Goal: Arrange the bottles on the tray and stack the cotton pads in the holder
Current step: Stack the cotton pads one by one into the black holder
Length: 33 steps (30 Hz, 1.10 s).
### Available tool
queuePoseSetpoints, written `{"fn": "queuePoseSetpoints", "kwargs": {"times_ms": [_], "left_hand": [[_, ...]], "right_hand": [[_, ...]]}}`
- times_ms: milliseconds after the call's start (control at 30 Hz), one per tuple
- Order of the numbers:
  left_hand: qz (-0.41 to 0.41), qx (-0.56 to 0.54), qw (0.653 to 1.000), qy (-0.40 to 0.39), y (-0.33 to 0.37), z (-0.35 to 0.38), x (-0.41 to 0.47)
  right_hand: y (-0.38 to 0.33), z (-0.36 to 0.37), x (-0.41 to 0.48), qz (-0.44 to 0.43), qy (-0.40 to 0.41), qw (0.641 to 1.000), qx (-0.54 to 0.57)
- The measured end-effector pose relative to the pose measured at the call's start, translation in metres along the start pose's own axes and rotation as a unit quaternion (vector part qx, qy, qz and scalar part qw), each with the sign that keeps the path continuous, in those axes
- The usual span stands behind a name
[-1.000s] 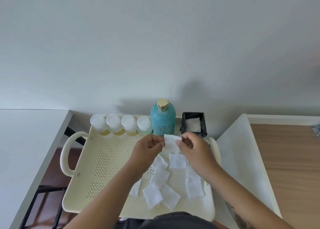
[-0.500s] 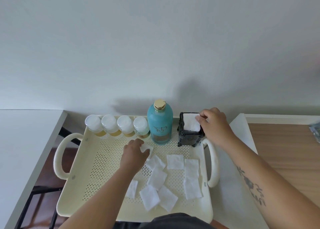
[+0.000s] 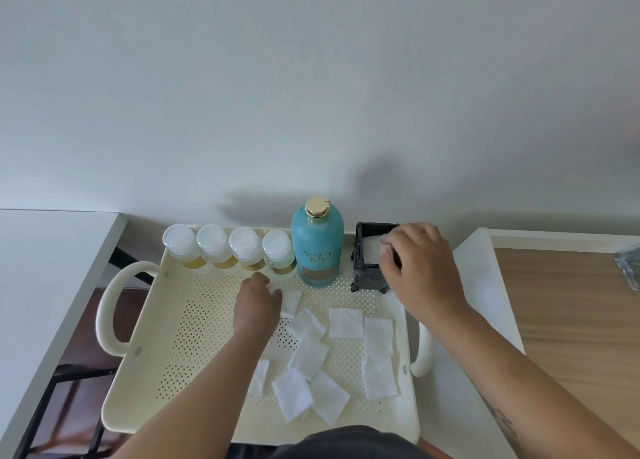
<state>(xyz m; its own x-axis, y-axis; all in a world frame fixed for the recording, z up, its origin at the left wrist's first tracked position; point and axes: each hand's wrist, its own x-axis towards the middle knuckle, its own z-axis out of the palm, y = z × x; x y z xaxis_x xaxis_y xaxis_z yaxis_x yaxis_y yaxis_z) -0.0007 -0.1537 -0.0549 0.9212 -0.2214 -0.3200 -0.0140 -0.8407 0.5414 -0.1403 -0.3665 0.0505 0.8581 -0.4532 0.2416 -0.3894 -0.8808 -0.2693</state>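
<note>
A cream perforated tray (image 3: 194,337) carries several small white-capped bottles (image 3: 244,252) in a row along its far edge, with a tall teal bottle (image 3: 317,250) to their right. A black square holder (image 3: 367,275) stands in the far right corner with a white cotton pad (image 3: 372,254) inside. My right hand (image 3: 422,271) reaches over the holder, its fingertips on that pad's right edge. My left hand (image 3: 258,302) rests on the tray and pinches a loose cotton pad (image 3: 290,299). Several more loose pads (image 3: 308,354) lie scattered on the tray's near right part.
A white table (image 3: 41,268) stands to the left, with a dark frame below it. A white ledge (image 3: 485,285) and a wooden tabletop (image 3: 571,302) lie to the right, with a clear object (image 3: 628,268) at the frame's edge. A plain wall rises behind.
My right hand carried a pad from the tray's middle to the holder and lowered it inside. My left hand dropped to the tray and took hold of another loose pad.
</note>
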Motion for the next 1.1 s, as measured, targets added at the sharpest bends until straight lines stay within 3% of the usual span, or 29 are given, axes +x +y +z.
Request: {"fn": "queuePoseSetpoints", "kwargs": {"times_ms": [267, 667, 767, 933, 1000, 1100], "left_hand": [[-0.021, -0.025, 0.999, -0.016, 0.0, -0.002, 0.0], [0.027, -0.213, 0.976, -0.04, 0.005, -0.034, -0.036], [0.037, -0.253, 0.965, -0.066, 0.01, -0.045, -0.048], [0.033, -0.349, 0.93, -0.108, 0.025, -0.051, -0.065], [0.024, -0.405, 0.904, -0.136, 0.031, -0.05, -0.07], [-0.007, -0.499, 0.844, -0.193, 0.041, -0.047, -0.075]], "right_hand": [[0.002, 0.017, -0.006, -0.006, -0.121, 0.989, -0.087], [0.001, 0.02, -0.007, -0.005, -0.127, 0.988, -0.091], [0.001, 0.018, -0.009, -0.023, -0.085, 0.993, -0.079], [-0.014, 0.011, -0.034, -0.064, 0.102, 0.992, 0.029], [-0.025, 0.01, -0.05, -0.044, 0.091, 0.989, 0.111], [-0.046, 0.006, -0.069, 0.098, 0.005, 0.946, 0.308]]}}
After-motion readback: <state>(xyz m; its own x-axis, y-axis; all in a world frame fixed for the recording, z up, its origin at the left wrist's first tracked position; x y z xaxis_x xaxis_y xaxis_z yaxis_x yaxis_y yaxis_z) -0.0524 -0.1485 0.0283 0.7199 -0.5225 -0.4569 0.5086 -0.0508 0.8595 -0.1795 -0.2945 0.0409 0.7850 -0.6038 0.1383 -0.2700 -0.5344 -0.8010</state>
